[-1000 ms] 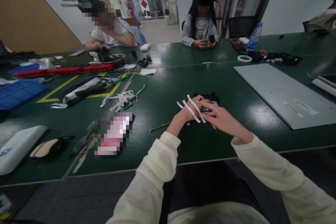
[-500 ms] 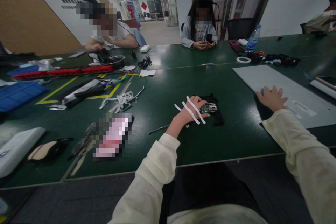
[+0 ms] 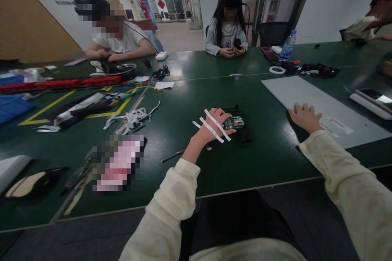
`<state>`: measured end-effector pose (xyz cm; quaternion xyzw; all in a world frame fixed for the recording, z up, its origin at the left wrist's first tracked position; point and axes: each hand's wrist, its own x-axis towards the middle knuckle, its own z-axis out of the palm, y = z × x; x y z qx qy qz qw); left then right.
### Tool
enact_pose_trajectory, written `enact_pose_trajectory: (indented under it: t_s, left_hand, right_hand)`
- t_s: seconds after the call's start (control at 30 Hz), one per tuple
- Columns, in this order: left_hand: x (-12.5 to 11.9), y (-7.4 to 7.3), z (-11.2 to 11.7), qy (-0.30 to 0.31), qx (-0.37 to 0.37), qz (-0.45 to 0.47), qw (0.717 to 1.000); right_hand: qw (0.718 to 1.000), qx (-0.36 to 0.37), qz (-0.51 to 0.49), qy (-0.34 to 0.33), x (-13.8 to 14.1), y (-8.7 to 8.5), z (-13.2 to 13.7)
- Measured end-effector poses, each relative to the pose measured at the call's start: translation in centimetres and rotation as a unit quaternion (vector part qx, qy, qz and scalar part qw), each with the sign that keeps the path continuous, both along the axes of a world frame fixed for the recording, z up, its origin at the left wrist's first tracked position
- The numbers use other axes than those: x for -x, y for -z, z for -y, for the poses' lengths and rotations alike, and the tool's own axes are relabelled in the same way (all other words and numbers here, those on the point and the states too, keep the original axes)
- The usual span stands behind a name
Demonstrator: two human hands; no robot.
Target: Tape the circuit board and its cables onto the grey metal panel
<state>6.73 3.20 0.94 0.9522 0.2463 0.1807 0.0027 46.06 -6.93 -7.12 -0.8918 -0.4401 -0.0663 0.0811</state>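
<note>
My left hand (image 3: 211,124) has white tape strips (image 3: 216,126) stuck across its back. Its thumb and fingers close around the left part of a green circuit board (image 3: 234,122), which sits in a black plastic frame (image 3: 246,134) on the table. The palm side is hidden. A thin dark stick-like tool (image 3: 171,155) lies by my left wrist, partly covered by it. On the left edge of a pale grey board (image 3: 284,94), my right hand (image 3: 306,117) rests palm down with its fingers apart, holding nothing visible. White tape strips (image 3: 339,124) lie on that board beside it.
To the left on the green table (image 3: 183,98) are a phone (image 3: 119,163), tangled white strips (image 3: 134,119), cables and a mouse (image 3: 27,183). A tape roll (image 3: 277,70) and water bottle (image 3: 288,45) stand farther back. Two people (image 3: 228,28) sit opposite; another is at far right.
My view has turned a little to the right, so things sit farther left in it. The left hand stays on the circuit board; the right hand's fingers lie flatter on the grey board.
</note>
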Motion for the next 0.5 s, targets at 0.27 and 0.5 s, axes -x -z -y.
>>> enact_pose_trajectory:
  t_s: [0.27, 0.5]
  left_hand:
    - [0.0, -1.3, -0.2, -0.003, 0.013, 0.029, 0.999]
    - [-0.1, -2.5, -0.7, -0.01, 0.008, 0.038, 0.999]
  right_hand:
    - [0.993, 0.018, 0.041, -0.106, 3.4, -1.2, 1.1]
    - [0.97, 0.042, 0.047, -0.236, 7.4, -2.7, 2.1]
